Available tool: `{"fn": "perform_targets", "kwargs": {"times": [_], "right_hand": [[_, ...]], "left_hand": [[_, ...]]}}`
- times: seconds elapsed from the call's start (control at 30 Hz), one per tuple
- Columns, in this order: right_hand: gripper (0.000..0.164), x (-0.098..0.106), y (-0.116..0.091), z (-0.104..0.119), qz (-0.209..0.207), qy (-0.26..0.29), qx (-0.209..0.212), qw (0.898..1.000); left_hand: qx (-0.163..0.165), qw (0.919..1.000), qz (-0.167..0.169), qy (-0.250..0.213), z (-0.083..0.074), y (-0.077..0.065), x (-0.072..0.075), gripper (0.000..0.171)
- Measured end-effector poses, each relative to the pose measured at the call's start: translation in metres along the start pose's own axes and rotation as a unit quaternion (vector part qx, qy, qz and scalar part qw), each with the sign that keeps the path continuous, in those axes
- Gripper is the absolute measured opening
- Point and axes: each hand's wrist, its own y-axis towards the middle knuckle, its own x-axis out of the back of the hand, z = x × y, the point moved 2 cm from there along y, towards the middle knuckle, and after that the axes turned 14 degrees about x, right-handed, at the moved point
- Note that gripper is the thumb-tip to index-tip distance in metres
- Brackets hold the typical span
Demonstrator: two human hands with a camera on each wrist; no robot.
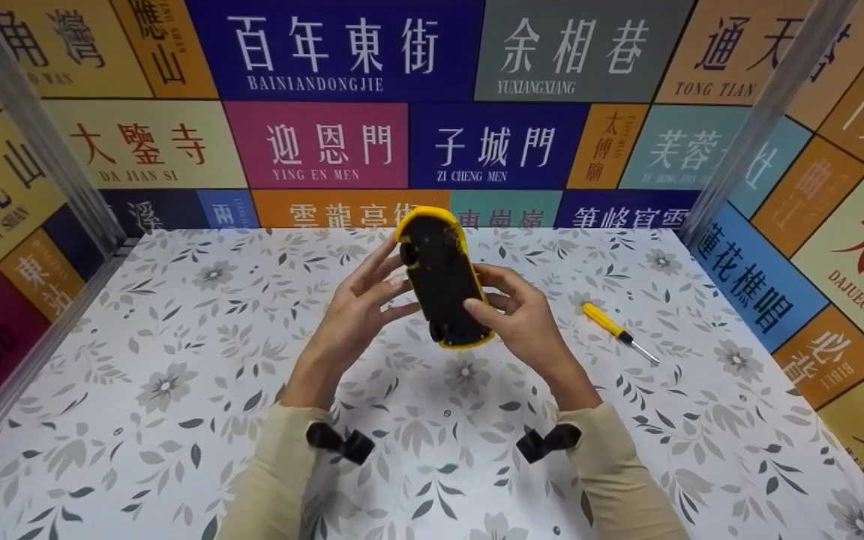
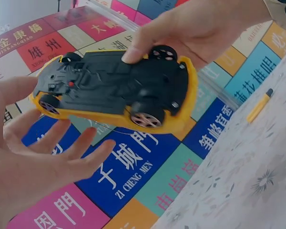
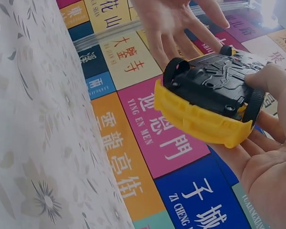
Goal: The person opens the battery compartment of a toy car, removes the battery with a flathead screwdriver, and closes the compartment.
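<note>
A yellow toy car is held up above the table, its black underside turned toward the head camera. My right hand grips it, thumb pressed on the black base and fingers behind the body. On the other side, my left hand has its fingers spread beside the car; whether a fingertip touches it I cannot tell. The left wrist view shows the wheels and the underside with a small red spot. One yellow end of the car faces the right wrist camera.
A screwdriver with a yellow handle lies on the table to the right of the hands. The table has a white floral cloth. Panels with colourful lettering stand behind it and along both sides.
</note>
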Motion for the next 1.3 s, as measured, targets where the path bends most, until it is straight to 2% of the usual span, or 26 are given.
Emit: {"fn": "perform_targets", "kwargs": {"times": [0.27, 0.4, 0.67, 0.73, 0.9, 0.97, 1.3], "right_hand": [[0.041, -0.005, 0.000, 0.001, -0.004, 0.035, -0.004, 0.999], [0.038, -0.006, -0.001, 0.003, -0.017, 0.045, -0.003, 0.999], [0.038, -0.009, 0.000, 0.002, -0.024, 0.027, -0.014, 0.999], [0.037, -0.010, -0.001, 0.002, -0.026, 0.028, -0.014, 0.999], [0.037, -0.010, -0.001, 0.000, -0.032, 0.028, -0.020, 0.999], [0.037, -0.011, -0.002, 0.000, -0.033, 0.026, -0.023, 0.999], [0.034, -0.009, 0.001, -0.002, -0.042, 0.000, -0.033, 0.999]], "left_hand": [[-0.035, 0.9974, 0.039, 0.049, 0.003, -0.001, 0.000, 0.079], [-0.040, 0.9955, 0.052, 0.069, 0.003, -0.001, -0.001, 0.084], [-0.037, 0.9902, 0.012, 0.135, 0.003, 0.000, -0.003, 0.091], [-0.030, 0.9916, 0.016, 0.125, 0.004, 0.000, -0.003, 0.092], [-0.005, 0.9951, 0.068, 0.071, 0.009, 0.001, -0.005, 0.099], [-0.003, 0.9948, 0.079, 0.064, 0.011, 0.002, -0.006, 0.101], [-0.002, 0.9956, 0.054, 0.076, 0.013, 0.004, -0.005, 0.104]]}}
